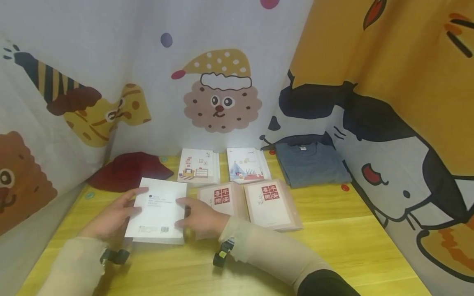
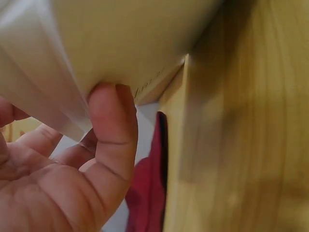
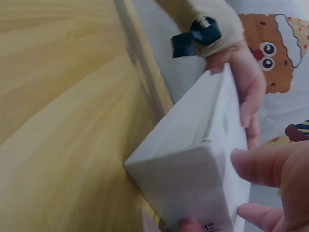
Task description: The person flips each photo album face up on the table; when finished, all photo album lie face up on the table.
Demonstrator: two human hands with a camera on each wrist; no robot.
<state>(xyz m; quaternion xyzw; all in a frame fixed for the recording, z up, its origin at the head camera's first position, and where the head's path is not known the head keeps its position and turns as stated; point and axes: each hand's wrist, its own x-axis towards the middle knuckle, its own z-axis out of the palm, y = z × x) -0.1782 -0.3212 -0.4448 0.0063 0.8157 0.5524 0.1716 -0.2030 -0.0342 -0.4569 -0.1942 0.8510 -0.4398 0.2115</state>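
A thick white book [image 1: 157,209], a barcode on its upturned cover, is tilted above the near left part of the table. My left hand [image 1: 115,216] grips its left edge; in the left wrist view the thumb [image 2: 113,121] presses on one cover. From the other side, my right hand [image 1: 203,218] holds the spine edge, fingertips [image 3: 246,162] on the cover in the right wrist view. Beside the right hand lie two pale books with red printed characters, one partly behind that hand [image 1: 222,201] and one further right [image 1: 272,205].
Behind them stand two piles of illustrated white books, a left pile [image 1: 196,166] and a right pile [image 1: 246,164]. A dark red cloth hat [image 1: 129,168] lies back left, a folded grey-blue shirt [image 1: 312,164] back right. Cartoon curtains [image 1: 148,82] border the yellow wooden table [image 1: 333,246].
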